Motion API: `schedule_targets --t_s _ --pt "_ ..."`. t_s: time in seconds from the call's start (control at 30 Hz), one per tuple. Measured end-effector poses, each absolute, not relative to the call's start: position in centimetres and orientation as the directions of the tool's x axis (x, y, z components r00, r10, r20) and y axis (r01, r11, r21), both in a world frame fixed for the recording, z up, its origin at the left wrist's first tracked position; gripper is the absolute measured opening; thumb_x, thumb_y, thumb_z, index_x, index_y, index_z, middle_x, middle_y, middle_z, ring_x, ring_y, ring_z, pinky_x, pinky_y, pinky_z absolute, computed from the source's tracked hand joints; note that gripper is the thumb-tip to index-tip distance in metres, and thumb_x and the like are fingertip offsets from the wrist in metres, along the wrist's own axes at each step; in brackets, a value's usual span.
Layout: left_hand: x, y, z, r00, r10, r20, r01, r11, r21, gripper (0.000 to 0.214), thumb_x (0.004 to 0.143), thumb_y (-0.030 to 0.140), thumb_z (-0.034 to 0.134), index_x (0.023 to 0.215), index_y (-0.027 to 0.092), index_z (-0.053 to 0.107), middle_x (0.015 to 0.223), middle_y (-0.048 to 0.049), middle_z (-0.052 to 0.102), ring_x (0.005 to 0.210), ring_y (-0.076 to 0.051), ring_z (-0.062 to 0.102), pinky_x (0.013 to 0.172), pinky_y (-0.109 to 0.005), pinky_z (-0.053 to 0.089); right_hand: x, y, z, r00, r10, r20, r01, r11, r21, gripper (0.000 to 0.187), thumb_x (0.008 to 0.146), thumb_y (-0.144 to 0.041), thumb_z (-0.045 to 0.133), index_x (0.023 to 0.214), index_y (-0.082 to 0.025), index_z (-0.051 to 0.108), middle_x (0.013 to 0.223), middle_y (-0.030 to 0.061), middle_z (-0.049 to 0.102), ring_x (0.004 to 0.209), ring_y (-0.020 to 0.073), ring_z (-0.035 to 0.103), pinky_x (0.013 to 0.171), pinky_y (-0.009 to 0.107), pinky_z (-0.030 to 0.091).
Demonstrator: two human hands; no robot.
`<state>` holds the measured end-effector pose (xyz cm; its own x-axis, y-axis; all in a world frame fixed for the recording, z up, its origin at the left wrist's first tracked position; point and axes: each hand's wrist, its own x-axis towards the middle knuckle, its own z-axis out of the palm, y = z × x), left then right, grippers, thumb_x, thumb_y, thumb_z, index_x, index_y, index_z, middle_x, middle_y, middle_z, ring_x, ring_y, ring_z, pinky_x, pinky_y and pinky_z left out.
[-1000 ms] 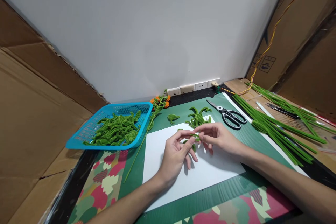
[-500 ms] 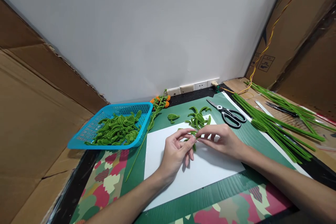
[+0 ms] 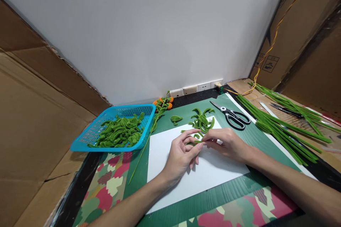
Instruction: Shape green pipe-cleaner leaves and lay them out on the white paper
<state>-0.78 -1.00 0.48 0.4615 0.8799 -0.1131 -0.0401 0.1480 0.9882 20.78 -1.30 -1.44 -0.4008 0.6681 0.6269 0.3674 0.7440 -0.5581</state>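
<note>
Over the white sheet [image 3: 170,184], my left hand [image 3: 183,152] and my right hand [image 3: 223,142] meet fingertip to fingertip. Between them they pinch a green pipe cleaner [image 3: 197,141], a fuzzy strip bent into a curl; parts of it are covered by the fingers. Just beyond the hands lies a pile of green pipe-cleaner leaves [image 3: 203,122] at the sheet's far edge. One single leaf [image 3: 176,118] rests on the green mat, left of that pile.
A blue basket [image 3: 145,142] of green leaves stands left. Beside it lies an orange-flowered stem [image 3: 160,113]. Black-handled scissors [image 3: 234,117] lie right of the pile, then long green pipe cleaners [image 3: 282,127] and dark pliers [image 3: 286,110]. Cardboard [image 3: 34,113] walls the left side.
The right fingers have closed in and bent lower around the pipe cleaner, which now shows a curl above the fingertips. Both hands stay over the white sheet.
</note>
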Motion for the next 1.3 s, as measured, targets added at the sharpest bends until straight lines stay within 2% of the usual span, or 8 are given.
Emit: schedule_targets --t_s 0.13,0.27,0.47,0.67,0.77,0.9,1.1,1.3 --pt "-0.8 -0.8 -0.1 0.457 0.886 -0.082 -0.071 0.128 0.989 0.044 0.089 0.043 0.082 0.120 0.018 0.064 0.101 -0.0052 0.069 0.044 -0.005 0.060 0.032 -0.012 0.040 20.7 -1.5 -1.4 -0.397 0.708 0.584 0.354 0.705 -0.614 0.012 0.100 -0.015 0.062 0.089 -0.017 0.066 0.075 0.0012 0.069 0.063 0.0125 0.063 0.060 0.021 0.046" --pt "-0.7 -0.8 -0.4 0.459 0.886 -0.065 -0.090 0.119 0.989 0.041 0.090 0.044 0.081 0.117 0.017 0.065 0.105 -0.0066 0.070 0.046 -0.006 0.063 0.032 -0.014 0.042 20.6 -1.7 -1.0 -0.377 0.727 0.574 0.341 0.685 -0.644 0.017 0.098 -0.013 0.061 0.082 -0.018 0.062 0.069 -0.0010 0.063 0.058 0.0107 0.057 0.057 0.021 0.042" --pt "-0.9 -0.7 -0.6 0.462 0.882 -0.090 -0.045 0.125 0.991 0.039 0.094 0.045 0.077 0.117 0.015 0.066 0.071 -0.0002 0.068 0.039 -0.007 0.055 0.033 -0.015 0.041 20.5 -1.8 -0.6 -0.403 0.750 0.525 0.350 0.656 -0.668 0.017 0.093 -0.011 0.059 0.078 -0.018 0.059 0.065 -0.0023 0.059 0.055 0.0100 0.052 0.054 0.021 0.038" --pt "-1.0 -0.9 -0.7 0.432 0.897 -0.088 -0.010 0.102 0.995 0.038 0.094 0.046 0.077 0.114 0.016 0.067 0.070 0.0008 0.068 0.039 -0.007 0.052 0.035 -0.015 0.041 20.5 -1.9 -1.1 -0.419 0.761 0.496 0.370 0.642 -0.672 0.017 0.092 -0.010 0.058 0.076 -0.017 0.060 0.064 -0.0021 0.059 0.053 0.0101 0.052 0.053 0.021 0.036" --pt "-0.9 -1.1 -0.5 0.426 0.899 -0.101 0.005 0.110 0.994 0.038 0.093 0.047 0.077 0.113 0.017 0.067 0.068 0.0015 0.067 0.039 -0.007 0.052 0.035 -0.016 0.040 20.5 -1.8 -1.2 -0.438 0.749 0.498 0.385 0.656 -0.649 0.018 0.095 -0.009 0.057 0.079 -0.017 0.061 0.066 -0.0021 0.059 0.055 0.0102 0.052 0.054 0.021 0.036" --pt "-0.9 -1.2 -0.4 0.422 0.903 -0.082 0.007 0.087 0.996 0.038 0.094 0.047 0.076 0.114 0.017 0.066 0.066 0.0021 0.066 0.039 -0.007 0.051 0.036 -0.016 0.041 20.8 -1.7 -1.0 -0.524 0.691 0.498 0.423 0.719 -0.551 0.019 0.103 -0.012 0.055 0.089 -0.016 0.067 0.073 0.0004 0.063 0.057 0.0118 0.054 0.055 0.023 0.039" --pt "-0.8 -1.2 -0.3 0.405 0.909 -0.099 0.006 0.105 0.994 0.039 0.094 0.048 0.075 0.114 0.016 0.065 0.065 0.0026 0.065 0.038 -0.007 0.051 0.035 -0.015 0.039 21.1 -1.5 -1.2 -0.549 0.645 0.531 0.436 0.764 -0.477 0.016 0.107 -0.016 0.054 0.103 -0.015 0.069 0.097 0.0103 0.073 0.081 0.0187 0.070 0.069 0.027 0.052" --pt "-0.8 -1.2 -0.3 0.425 0.900 -0.098 -0.014 0.115 0.993 0.037 0.094 0.048 0.075 0.108 0.016 0.063 0.063 0.0009 0.067 0.037 -0.009 0.054 0.036 -0.016 0.042 21.0 -1.5 -1.7 -0.511 0.625 0.590 0.414 0.781 -0.468 0.013 0.105 -0.015 0.058 0.098 -0.017 0.069 0.085 0.0057 0.073 0.068 0.0147 0.066 0.063 0.025 0.049"
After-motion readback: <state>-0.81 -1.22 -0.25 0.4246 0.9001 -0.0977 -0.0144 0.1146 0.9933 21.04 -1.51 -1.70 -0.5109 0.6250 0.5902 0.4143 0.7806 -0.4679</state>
